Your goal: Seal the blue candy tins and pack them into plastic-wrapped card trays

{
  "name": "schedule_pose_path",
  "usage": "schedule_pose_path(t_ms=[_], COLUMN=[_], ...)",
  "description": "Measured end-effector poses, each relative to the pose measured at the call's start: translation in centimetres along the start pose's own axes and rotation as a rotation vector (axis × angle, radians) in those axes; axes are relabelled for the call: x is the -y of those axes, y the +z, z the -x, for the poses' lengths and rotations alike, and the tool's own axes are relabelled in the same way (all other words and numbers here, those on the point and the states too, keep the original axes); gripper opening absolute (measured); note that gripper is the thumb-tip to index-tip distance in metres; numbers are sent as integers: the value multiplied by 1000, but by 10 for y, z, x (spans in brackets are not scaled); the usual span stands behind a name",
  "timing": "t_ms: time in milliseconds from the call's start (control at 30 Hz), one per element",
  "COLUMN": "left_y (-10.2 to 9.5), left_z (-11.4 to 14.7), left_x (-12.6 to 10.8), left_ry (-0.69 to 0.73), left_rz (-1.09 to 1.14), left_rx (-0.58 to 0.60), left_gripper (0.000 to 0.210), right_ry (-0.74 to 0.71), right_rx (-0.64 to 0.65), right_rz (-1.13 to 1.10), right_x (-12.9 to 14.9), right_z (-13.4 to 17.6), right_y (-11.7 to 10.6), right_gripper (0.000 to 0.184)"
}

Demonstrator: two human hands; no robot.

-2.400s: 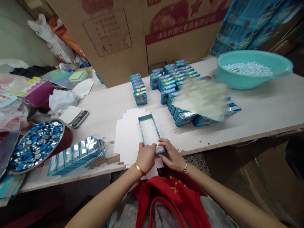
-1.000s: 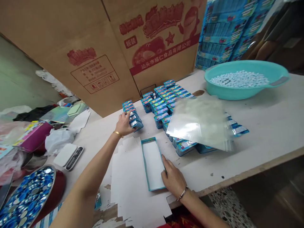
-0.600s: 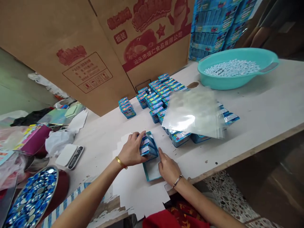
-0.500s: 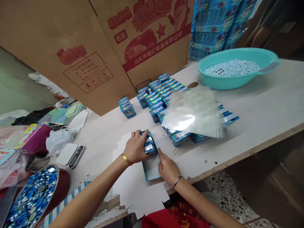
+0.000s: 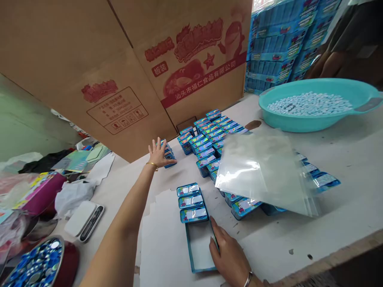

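Observation:
My left hand point(image 5: 158, 154) reaches to a small group of blue tins point(image 5: 169, 155) near the big carton. Its fingers are spread over them, and whether it touches them is hard to tell. In front of me lies a shallow blue cardboard tray point(image 5: 191, 266) with a white bottom. Three blue tins point(image 5: 191, 200) with shiny labels on top fill its far end. My right hand point(image 5: 229, 247) pinches the tray's right wall, thumb on the inside and index finger along the outside. More blue tins point(image 5: 206, 153) stand in rows right of the left hand.
Clear plastic sheets point(image 5: 263, 167) lie over some tins. A turquoise basin point(image 5: 299, 124) holds small pale pieces. Behind stand a big carton point(image 5: 119, 71) and stacked wrapped tins point(image 5: 272, 52). At left are a white scale point(image 5: 82, 219) and a red pot point(image 5: 70, 255) of blue-and-silver pieces.
My left hand has let go of the tins in the tray and moved away to the group by the carton, its fingers spreading. The right hand stays at the tray's wall. The view has shifted.

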State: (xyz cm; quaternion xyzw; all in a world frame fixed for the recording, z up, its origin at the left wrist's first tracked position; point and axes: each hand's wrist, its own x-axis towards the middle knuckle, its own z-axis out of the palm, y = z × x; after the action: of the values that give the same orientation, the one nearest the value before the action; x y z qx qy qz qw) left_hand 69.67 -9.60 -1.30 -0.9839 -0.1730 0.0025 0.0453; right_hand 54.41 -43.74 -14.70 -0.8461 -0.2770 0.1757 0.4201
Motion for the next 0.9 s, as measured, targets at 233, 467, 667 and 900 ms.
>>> schedule_pose_path(t_ms=[233,467,667,900], left_y=[39,27,10,27], left_z=[-15,0,16,59], left_x=[22,14,22,25], left_ry=[-8,80,-33,8], left_rz=[-94,-18,61,-26], left_rx=[14,-25,22,68], left_gripper=[106,108,114,99], right_ry=[-7,1,-16,-30], right_rx=[7,47,39,31], right_rz=[15,41,3,-16], right_x=[-3,8,9,5], right_z=[0,-3,-4,1], right_y=[3,-13,-21,-15], right_gripper=[57,56,60,62])
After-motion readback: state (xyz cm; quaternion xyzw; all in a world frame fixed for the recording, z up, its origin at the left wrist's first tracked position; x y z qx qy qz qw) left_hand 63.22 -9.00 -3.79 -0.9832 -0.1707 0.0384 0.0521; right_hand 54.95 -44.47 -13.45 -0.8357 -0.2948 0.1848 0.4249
